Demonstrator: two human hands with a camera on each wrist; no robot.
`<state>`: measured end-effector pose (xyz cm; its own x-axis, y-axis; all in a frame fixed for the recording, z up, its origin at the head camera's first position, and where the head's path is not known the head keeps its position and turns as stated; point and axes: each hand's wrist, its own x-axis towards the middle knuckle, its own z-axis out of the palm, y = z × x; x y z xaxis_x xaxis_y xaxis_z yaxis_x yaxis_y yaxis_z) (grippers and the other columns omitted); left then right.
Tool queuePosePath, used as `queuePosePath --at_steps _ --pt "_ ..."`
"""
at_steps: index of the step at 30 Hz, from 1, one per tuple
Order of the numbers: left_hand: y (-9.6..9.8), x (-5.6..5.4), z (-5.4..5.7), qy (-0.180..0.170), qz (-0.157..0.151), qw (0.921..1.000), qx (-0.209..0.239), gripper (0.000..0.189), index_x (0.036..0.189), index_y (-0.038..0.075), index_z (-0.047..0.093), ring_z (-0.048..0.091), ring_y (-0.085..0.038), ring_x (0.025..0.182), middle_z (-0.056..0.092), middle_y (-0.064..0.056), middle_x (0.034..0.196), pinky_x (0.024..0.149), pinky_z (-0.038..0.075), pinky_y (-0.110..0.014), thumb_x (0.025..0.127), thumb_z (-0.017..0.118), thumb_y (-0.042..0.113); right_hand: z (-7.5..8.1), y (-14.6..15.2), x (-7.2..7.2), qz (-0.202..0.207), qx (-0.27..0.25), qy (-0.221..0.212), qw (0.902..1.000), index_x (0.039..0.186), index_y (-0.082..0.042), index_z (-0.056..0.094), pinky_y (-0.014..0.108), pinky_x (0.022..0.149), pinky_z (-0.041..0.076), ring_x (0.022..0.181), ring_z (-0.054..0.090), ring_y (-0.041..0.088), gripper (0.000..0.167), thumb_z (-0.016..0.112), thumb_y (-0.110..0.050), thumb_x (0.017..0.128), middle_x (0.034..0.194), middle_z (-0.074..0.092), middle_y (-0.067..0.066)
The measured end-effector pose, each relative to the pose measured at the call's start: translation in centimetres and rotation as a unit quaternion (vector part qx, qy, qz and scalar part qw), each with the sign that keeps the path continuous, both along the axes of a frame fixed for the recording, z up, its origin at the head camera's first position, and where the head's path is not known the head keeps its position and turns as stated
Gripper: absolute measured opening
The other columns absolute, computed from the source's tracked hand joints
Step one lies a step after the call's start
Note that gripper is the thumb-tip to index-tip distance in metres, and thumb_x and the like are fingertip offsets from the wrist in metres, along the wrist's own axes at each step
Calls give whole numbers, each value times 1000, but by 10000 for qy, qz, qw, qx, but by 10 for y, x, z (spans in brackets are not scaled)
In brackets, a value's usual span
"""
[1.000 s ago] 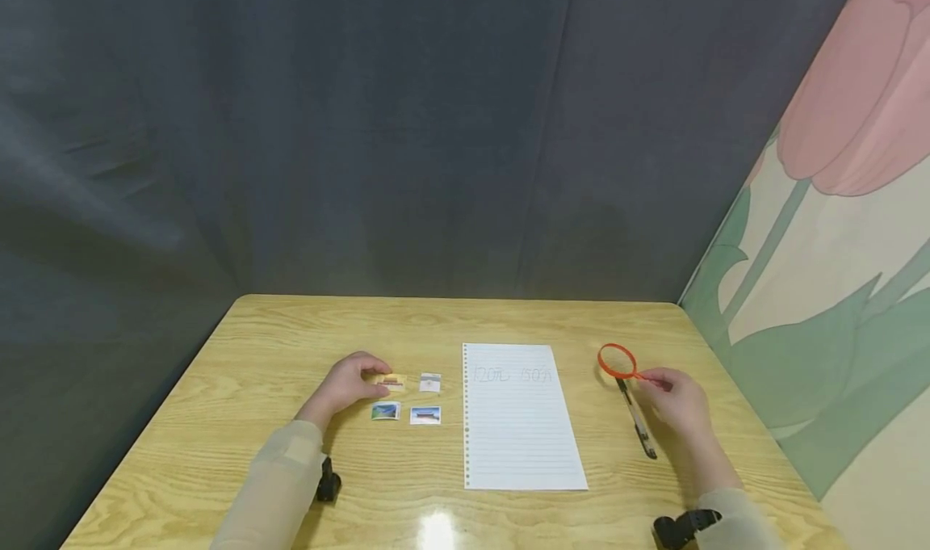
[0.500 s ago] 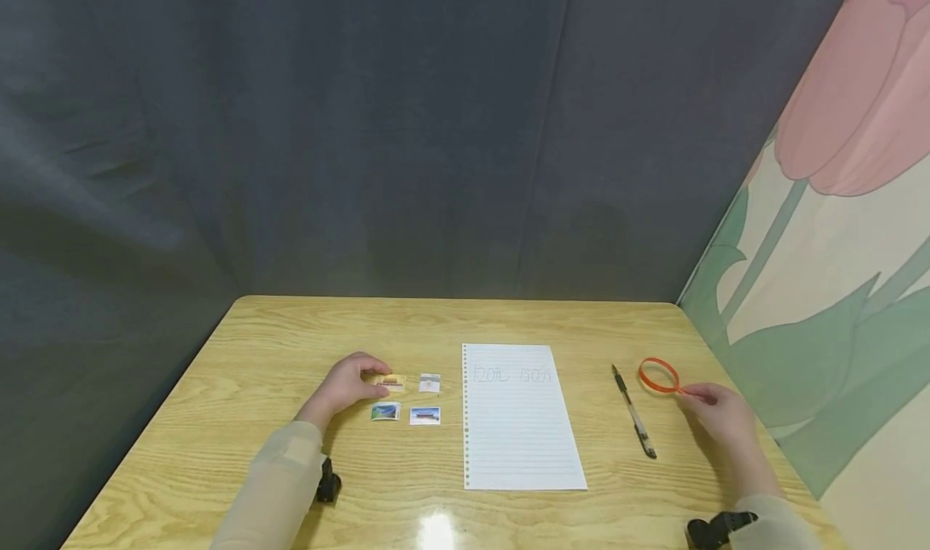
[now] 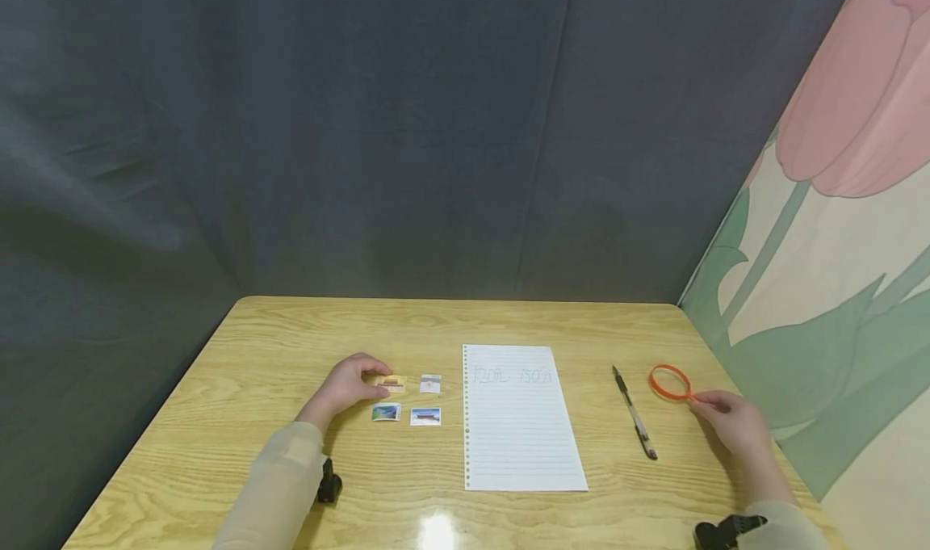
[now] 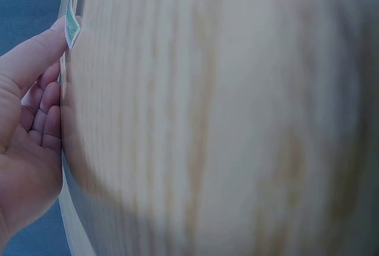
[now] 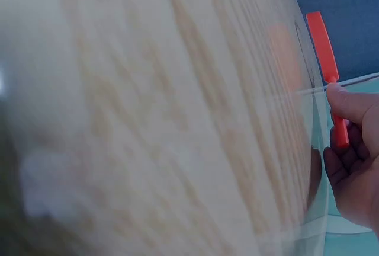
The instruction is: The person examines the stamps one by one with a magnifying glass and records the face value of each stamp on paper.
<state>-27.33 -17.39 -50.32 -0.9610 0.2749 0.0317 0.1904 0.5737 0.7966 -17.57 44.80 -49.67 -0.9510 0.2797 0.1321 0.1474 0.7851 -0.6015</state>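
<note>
My left hand [image 3: 350, 382] rests at the left end of a yellow stamp [image 3: 394, 383], its thumb and forefinger touching the stamp's edges with a gap between them. Three more stamps lie close by: a grey-white stamp [image 3: 430, 384], a green-and-blue stamp [image 3: 386, 412] and a blue stamp with a building [image 3: 425, 417]. At the table's right side my right hand [image 3: 734, 425] pinches the short handle of a red-rimmed magnifying glass [image 3: 689, 393]. In the right wrist view the magnifying glass [image 5: 323, 48] is seen edge-on, raised off the tabletop.
A lined sheet of paper [image 3: 519, 437] with handwriting near its top lies mid-table. Between it and the right hand is a black-and-clear pen [image 3: 634, 413]. Behind the wooden table [image 3: 327, 324] hangs a dark curtain [image 3: 400, 130]; a flower-patterned wall [image 3: 821, 291] stands to the right.
The right hand has carried the magnifying glass rightward and slightly toward me, from over the pen's tip to right of the pen. The left hand and the stamps have stayed put.
</note>
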Motion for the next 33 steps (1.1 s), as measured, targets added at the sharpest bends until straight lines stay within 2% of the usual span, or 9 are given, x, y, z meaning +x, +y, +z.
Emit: queuePosePath --at_steps 5,9,16,23,26,29,33 --pt "0 0 0 20 30 10000 -34 26 103 11 76 58 -24 104 64 -1 107 97 47 -48 78 84 8 -4 3 0 59 -27 41 10000 102 5 71 33 68 44 78 56 13 33 67 -27 95 91 69 14" --pt "0 0 0 20 52 10000 -30 27 103 10 76 58 -24 103 64 -1 107 97 47 -49 78 84 8 -5 4 1 150 86 118 9998 101 4 71 29 63 43 73 53 10 30 67 -25 95 85 68 8" --pt "0 -2 -2 31 76 10000 -51 26 103 11 76 57 -23 103 64 -1 107 97 47 -48 78 84 9 -2 2 -2 239 72 50 9997 109 6 69 33 67 46 78 57 13 36 66 -28 96 92 69 14" --pt "0 -1 -2 -3 43 10000 -15 26 103 10 75 58 -23 103 64 -1 106 97 47 -48 79 84 9 8 -24 -7 538 22 524 9972 113 7 68 25 56 47 73 54 5 36 69 -23 94 91 68 13" --pt "0 -1 -2 1 53 10000 -7 26 103 10 75 58 -24 103 64 -1 106 97 47 -48 78 84 9 11 -41 -12 857 58 642 9942 116 8 67 25 56 48 73 54 7 36 70 -20 93 90 68 13" --pt "0 -1 -2 -4 64 10000 -14 26 103 10 75 58 -24 103 64 -1 106 97 47 -48 78 84 9 13 -56 -18 1187 123 703 9904 118 9 66 27 59 49 75 58 14 37 72 -17 92 90 68 12" --pt "0 -1 -2 3 63 10000 -52 26 104 10 75 58 -24 103 64 -1 107 97 47 -48 79 84 9 12 -69 -24 1434 347 724 9864 118 8 66 34 66 52 78 62 23 38 75 -14 88 90 68 10"
